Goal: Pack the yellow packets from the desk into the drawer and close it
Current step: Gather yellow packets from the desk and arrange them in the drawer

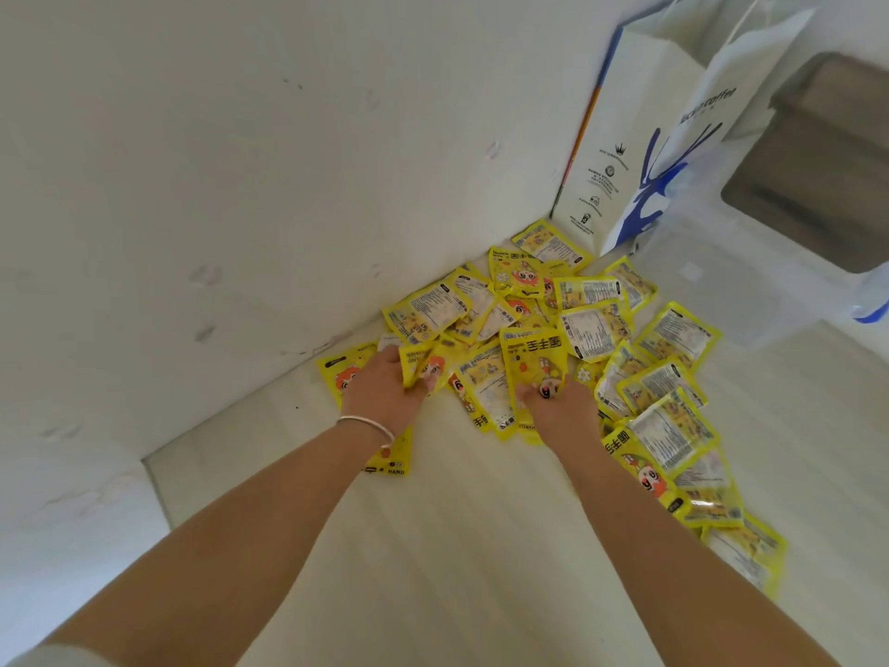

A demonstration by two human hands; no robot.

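Several yellow packets (591,324) lie in a loose heap on the pale desk (457,546), from the wall corner down along the right side. My left hand (385,389), with a silver bangle at the wrist, pinches a crumpled yellow packet (421,363) at the heap's left edge. On the heap's near side, my right hand (558,402) grips the lower end of another yellow packet (531,353) printed with black characters. No drawer is in view.
A white wall (216,185) borders the desk on the left. A white paper coffee bag (649,137) with blue print stands upright behind the heap. A brown surface (818,185) shows beyond the desk's right edge. Bare desk lies between my forearms.
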